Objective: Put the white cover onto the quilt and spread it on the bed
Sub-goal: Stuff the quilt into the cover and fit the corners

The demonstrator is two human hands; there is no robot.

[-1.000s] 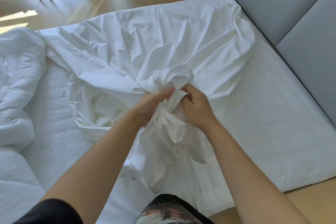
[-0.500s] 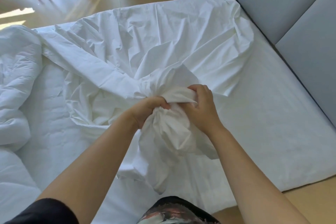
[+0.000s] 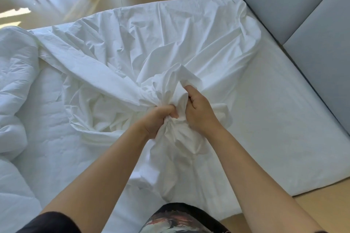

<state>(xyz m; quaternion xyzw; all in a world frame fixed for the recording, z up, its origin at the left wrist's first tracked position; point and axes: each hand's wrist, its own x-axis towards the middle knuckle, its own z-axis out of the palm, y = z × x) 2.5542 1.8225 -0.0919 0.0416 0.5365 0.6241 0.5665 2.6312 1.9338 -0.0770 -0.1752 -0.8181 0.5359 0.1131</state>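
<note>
Left hand [image 3: 157, 121] and right hand [image 3: 198, 108] both clenched bunched white cover [image 3: 151, 47]; quilt [image 3: 13, 81] lay far left. Best gather hand-over-hand toward corner, avoiding twists.

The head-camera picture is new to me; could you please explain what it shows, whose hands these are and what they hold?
No machine here: a person wears one camera on the head, looking down at their own bare arms. The left hand and right hand both grip a bunched part of the white cover, which lies crumpled across the bed. The puffy quilt lies heaped at the left, not yet inside the cover. A grey headboard stands on the right.
</note>
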